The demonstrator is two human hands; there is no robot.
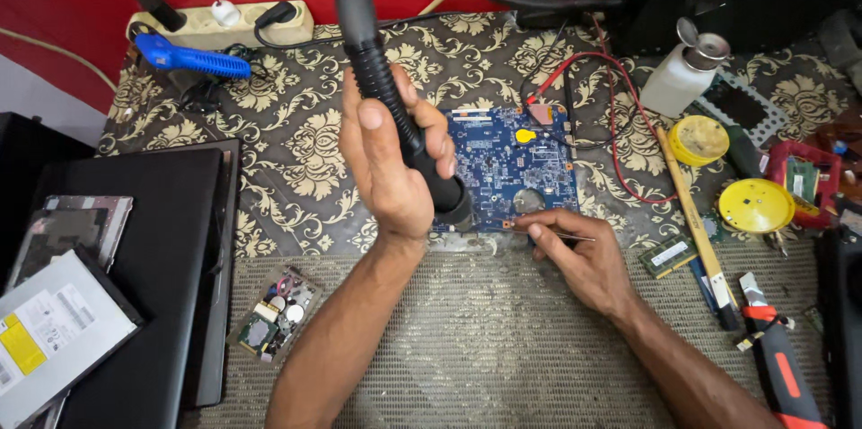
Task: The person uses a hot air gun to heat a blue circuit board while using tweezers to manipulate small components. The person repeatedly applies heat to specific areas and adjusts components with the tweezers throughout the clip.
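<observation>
Head view. The left hand [388, 152] is wrapped around the black hot-air wand [395, 114], whose long axis runs from far-left down to near-right, its nozzle ending over the near-left corner of the blue circuit board [512, 164]. The right hand [575, 254] pinches thin tweezers [552, 231], which lie roughly left to right along the board's near edge. The board sits flat, just far of both hands; the left hand is closer to the nozzle's spot, and the tweezer tip lies just right of it.
</observation>
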